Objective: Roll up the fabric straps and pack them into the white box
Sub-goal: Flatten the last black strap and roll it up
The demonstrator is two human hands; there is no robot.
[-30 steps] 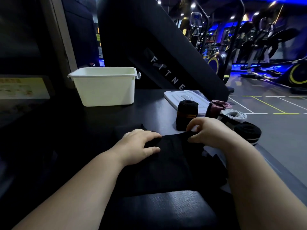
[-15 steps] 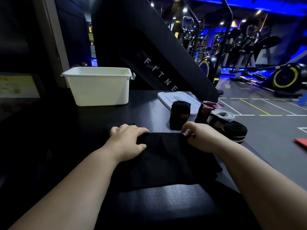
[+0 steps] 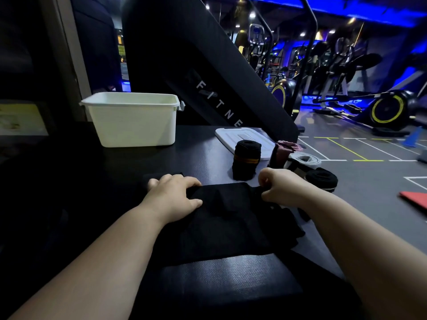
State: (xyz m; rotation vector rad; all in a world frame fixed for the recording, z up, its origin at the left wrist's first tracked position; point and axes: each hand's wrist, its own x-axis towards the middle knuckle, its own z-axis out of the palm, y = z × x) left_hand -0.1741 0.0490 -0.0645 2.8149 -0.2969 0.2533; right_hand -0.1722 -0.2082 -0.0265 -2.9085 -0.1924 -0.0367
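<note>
White capitals F, I, T, N, E run down the slanted black panel [image 3: 208,65], spaced along its slope. The bench [image 3: 196,153] edge hides whatever follows the E. A yellowish sign [image 3: 20,116] at far left carries print too blurred to read.

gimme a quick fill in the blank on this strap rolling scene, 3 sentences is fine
1. The white box is open, and its lid lies flat on the table, to the ____ of the box in the picture.
2. The left hand and the right hand both grip the far edge of a flat ____ strap.
3. Near the lid there are ____ rolled straps waiting.

Missing words: right, black, four.
</note>
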